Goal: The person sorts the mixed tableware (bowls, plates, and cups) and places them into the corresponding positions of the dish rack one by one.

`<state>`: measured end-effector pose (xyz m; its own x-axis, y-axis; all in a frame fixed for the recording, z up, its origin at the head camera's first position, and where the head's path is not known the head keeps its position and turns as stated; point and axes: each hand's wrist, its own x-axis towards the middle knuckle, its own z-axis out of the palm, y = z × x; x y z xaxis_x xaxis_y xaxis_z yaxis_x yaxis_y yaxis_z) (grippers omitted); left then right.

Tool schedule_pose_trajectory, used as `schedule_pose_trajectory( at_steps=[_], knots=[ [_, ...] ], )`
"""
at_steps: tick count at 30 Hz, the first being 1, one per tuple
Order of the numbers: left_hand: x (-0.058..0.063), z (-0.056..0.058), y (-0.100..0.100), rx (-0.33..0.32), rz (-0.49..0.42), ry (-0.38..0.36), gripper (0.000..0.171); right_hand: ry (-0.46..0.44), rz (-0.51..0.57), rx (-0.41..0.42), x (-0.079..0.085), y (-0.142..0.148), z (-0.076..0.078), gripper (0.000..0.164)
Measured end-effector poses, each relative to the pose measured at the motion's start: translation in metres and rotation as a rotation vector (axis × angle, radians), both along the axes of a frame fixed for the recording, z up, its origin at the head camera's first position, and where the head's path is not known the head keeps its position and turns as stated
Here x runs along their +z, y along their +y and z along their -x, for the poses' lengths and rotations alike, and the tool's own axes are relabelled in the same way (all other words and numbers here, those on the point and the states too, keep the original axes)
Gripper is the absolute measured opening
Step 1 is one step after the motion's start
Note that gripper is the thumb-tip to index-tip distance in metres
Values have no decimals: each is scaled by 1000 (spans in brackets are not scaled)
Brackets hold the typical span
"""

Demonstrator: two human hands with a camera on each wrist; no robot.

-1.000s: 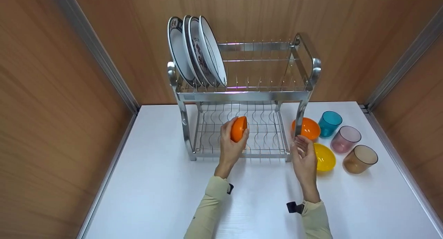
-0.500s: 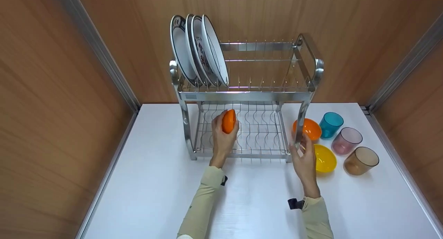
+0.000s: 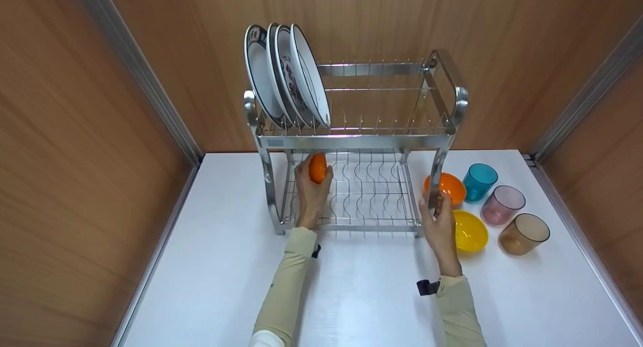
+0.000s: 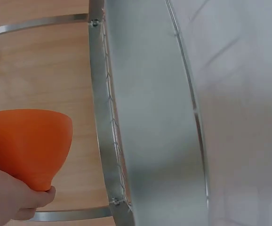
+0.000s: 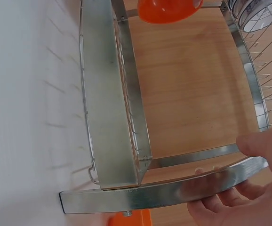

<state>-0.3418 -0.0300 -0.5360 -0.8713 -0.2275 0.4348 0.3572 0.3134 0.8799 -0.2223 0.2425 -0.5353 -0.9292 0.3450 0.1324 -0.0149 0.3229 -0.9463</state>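
Observation:
My left hand [image 3: 311,199] holds an orange bowl [image 3: 318,168] tipped on its side, over the left part of the lower tier of a two-tier metal dish rack [image 3: 351,142]. In the left wrist view, the fingers curl under the bowl [image 4: 30,141], near the rack's front rail. My right hand [image 3: 441,239] grips the rack's right front leg. Thumb and fingers lie on opposite sides of this leg [image 5: 173,192] in the right wrist view. Just beyond the right hand are a second orange bowl [image 3: 453,187] and a yellow bowl [image 3: 471,231].
Several patterned white plates [image 3: 306,73] stand upright at the left of the upper tier. A teal cup [image 3: 480,179], a pink cup [image 3: 502,205] and a brown cup [image 3: 523,233] stand right of the bowls. Wooden walls [image 3: 371,25] enclose the white table [image 3: 211,266].
My left hand has carried the orange bowl leftward and deeper over the lower tier. The right hand has stayed by the rack's right leg, its fingers settling around it.

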Motion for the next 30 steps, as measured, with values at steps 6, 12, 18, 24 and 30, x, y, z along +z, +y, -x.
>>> schedule_pose_trajectory(
  at_steps=[6,12,18,24,30],
  knots=[
    [-2,15,-3,-13,34,13,55,-12,13,-1,-2,2,4,51],
    [-3,28,-10,-32,0,-48,56,-82,53,10,-3,3,9,55],
    [-5,40,-16,0,-38,-35,53,-159,97,12,-5,2,15,55],
    [-8,51,-22,35,-55,-11,51,-126,88,22,-10,4,20,53],
    [-12,58,-27,38,-57,-13,50,-89,70,51,-12,5,24,49]
  ],
)
